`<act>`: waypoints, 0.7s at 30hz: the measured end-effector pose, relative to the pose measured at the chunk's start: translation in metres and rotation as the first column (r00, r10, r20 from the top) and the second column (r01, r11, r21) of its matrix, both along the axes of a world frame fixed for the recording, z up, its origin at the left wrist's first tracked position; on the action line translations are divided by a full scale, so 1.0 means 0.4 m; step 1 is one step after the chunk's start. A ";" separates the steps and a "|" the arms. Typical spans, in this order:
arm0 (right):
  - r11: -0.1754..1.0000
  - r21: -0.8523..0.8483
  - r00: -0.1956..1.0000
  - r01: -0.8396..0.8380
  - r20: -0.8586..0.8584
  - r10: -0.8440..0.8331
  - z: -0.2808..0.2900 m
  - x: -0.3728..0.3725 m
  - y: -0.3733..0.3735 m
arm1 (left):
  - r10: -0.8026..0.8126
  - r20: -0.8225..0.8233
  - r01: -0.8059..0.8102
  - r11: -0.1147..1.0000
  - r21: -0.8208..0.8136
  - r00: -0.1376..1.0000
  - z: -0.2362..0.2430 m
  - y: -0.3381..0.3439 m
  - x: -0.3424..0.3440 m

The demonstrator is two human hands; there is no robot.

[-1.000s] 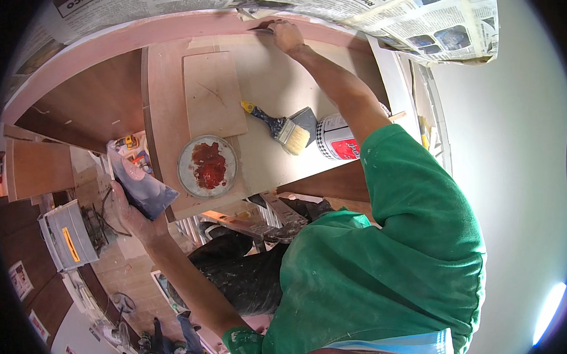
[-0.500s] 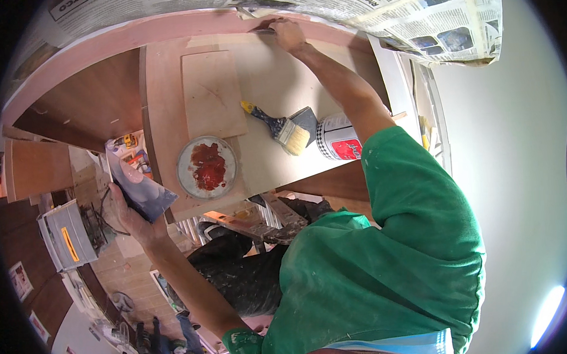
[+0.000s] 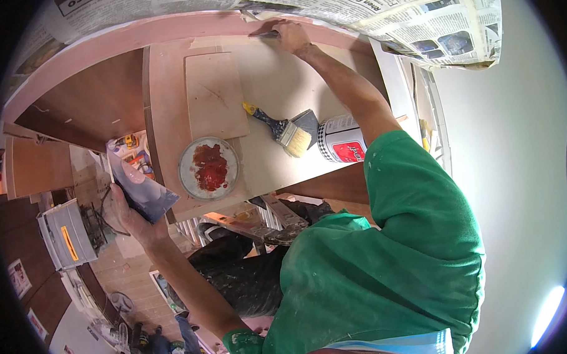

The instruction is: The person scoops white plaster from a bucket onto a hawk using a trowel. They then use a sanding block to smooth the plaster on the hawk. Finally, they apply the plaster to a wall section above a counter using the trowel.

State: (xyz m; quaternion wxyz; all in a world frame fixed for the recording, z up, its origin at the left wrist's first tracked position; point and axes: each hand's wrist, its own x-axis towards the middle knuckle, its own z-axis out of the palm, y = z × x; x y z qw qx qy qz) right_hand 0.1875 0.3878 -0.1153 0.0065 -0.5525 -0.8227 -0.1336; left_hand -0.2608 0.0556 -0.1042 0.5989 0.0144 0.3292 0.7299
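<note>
My left hand (image 3: 135,216) grips a grey, flat rectangular plate (image 3: 148,197) by its lower side, beyond the left end of the board. A smear of pinkish filler (image 3: 131,170) lies on that plate. At the far side, my right hand (image 3: 293,39) is closed round a putty knife, with its dark blade (image 3: 265,34) against the pink band (image 3: 191,31). Most of the knife's handle is hidden in my fingers. Between my hands, a round lid (image 3: 185,174) with red paste lies on the pale board (image 3: 264,171).
A paintbrush (image 3: 275,128) with a yellow-tipped handle lies across a dark grey flat piece (image 3: 306,120). Beside it is a paint can (image 3: 339,137), close to my right arm. A thin wooden panel (image 3: 215,95) rests behind the lid. Newspaper (image 3: 184,9) covers the surface above the pink band.
My right hand has shifted slightly right and nearer along the pink band, with the knife still in it. My left hand keeps its hold on the plate.
</note>
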 end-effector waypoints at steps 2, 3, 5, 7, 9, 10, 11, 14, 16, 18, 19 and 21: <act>1.000 0.001 1.000 0.024 0.003 -0.024 0.002 0.006 0.002 | -0.003 -0.003 0.003 1.000 -0.006 1.000 0.001 0.001 0.001; 0.999 0.001 0.999 0.040 0.013 -0.040 -0.002 0.009 0.009 | -0.006 -0.006 0.006 1.000 -0.008 1.000 0.002 0.001 0.002; 0.999 0.015 0.999 0.049 0.010 -0.049 -0.016 0.012 0.020 | -0.017 0.005 0.017 1.000 -0.022 1.000 -0.002 -0.002 -0.001; 0.998 0.044 0.999 0.035 -0.013 -0.034 -0.036 0.015 0.028 | -0.033 0.000 0.033 0.999 -0.014 0.999 -0.007 -0.003 -0.003; 0.997 0.067 0.999 0.046 0.013 -0.047 -0.049 -0.003 0.027 | -0.045 -0.023 0.045 0.999 0.007 0.999 -0.011 -0.007 -0.006; 0.996 0.079 0.998 0.052 0.026 -0.054 -0.052 -0.008 0.025 | -0.031 -0.021 0.032 0.999 0.009 0.999 -0.011 -0.005 -0.005; 0.997 0.055 0.999 0.051 0.016 -0.052 -0.052 -0.012 0.024 | -0.016 -0.018 0.016 1.000 0.009 1.000 -0.012 -0.004 -0.003; 0.999 -0.004 0.999 0.032 -0.003 -0.032 -0.042 -0.007 0.020 | -0.020 -0.013 0.021 0.999 0.040 1.000 -0.012 -0.004 -0.005; 1.000 -0.027 1.000 -0.001 -0.001 0.001 -0.031 0.005 0.016 | -0.025 -0.011 0.026 0.999 0.044 1.000 -0.007 -0.001 -0.003; 1.000 -0.014 1.000 -0.010 -0.010 0.010 -0.012 -0.005 0.006 | -0.008 -0.018 0.008 1.000 0.016 1.000 0.008 -0.001 0.005; 1.000 -0.008 1.000 -0.014 -0.015 0.014 -0.002 -0.010 0.002 | -0.006 -0.016 0.006 1.000 0.009 1.000 0.005 -0.003 0.005; 0.999 -0.032 0.999 0.003 -0.032 -0.004 0.008 -0.002 0.001 | -0.014 -0.016 0.014 1.000 -0.003 1.000 0.003 -0.003 0.005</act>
